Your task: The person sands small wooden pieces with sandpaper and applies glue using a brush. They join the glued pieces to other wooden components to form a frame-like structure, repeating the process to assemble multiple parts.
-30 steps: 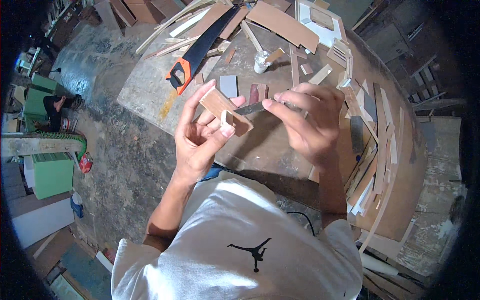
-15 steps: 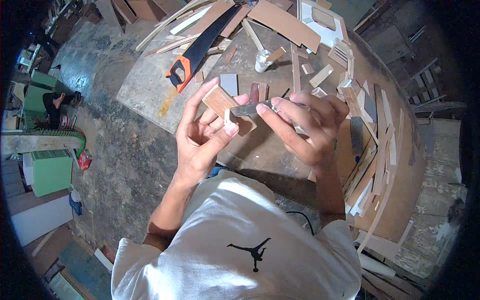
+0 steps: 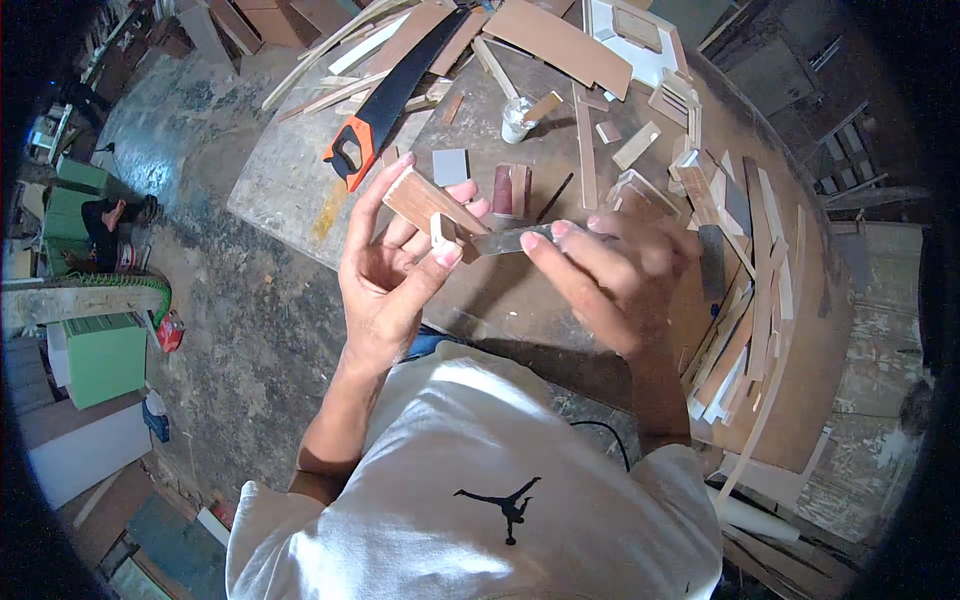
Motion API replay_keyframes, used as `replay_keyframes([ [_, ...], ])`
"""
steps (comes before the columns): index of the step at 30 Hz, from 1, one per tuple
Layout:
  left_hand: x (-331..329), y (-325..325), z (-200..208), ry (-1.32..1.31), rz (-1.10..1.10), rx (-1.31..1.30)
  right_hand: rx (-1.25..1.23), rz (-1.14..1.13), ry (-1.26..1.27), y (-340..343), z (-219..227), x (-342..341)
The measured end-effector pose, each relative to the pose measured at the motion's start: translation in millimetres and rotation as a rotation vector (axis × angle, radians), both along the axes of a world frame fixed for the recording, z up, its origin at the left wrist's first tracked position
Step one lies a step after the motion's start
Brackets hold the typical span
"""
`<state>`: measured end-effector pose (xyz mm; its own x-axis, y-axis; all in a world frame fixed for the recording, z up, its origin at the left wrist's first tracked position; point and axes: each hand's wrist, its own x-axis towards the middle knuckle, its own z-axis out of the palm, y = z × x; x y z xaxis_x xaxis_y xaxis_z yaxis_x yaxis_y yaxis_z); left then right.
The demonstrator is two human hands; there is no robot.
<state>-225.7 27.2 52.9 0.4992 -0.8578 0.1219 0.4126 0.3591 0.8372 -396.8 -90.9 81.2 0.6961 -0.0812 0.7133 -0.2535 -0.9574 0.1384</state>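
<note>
My left hand (image 3: 380, 300) is closed around a small brown wooden block (image 3: 418, 202), held up at a slant over the table's near edge. A short pale wood strip (image 3: 437, 228) sticks up across the block, with my left thumb pressed beside its lower end. My right hand (image 3: 625, 285), partly blurred, pinches a thin flat metal blade (image 3: 503, 242) between thumb and fingers. The blade's tip meets or lies very close to the block's lower right end; whether it touches I cannot tell. The handle end of the blade is hidden in my fingers.
An orange-and-black handsaw (image 3: 400, 90) lies at the back left of the worktable (image 3: 290, 180). Behind my hands stand a white cup (image 3: 517, 122) with a wood stick, a grey square piece (image 3: 450, 166) and a dark red block (image 3: 512, 190). Wood offcuts (image 3: 735, 350) are heaped along the right.
The blade has slid off the block's face beside the strip to its lower right end. My left hand and the block have shifted slightly left.
</note>
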Motion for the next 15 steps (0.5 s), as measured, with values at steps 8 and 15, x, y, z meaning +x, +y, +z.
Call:
replay_keyframes([
  [8,0.0,5.1,2.6,-0.035,-0.208,0.110,0.352,-0.053,-0.133,-11.1,-11.2,5.8],
  [15,-1.5,8.1,5.5,-0.003,-0.412,0.176,0.249,0.128,0.053,-36.2,4.0,5.3],
])
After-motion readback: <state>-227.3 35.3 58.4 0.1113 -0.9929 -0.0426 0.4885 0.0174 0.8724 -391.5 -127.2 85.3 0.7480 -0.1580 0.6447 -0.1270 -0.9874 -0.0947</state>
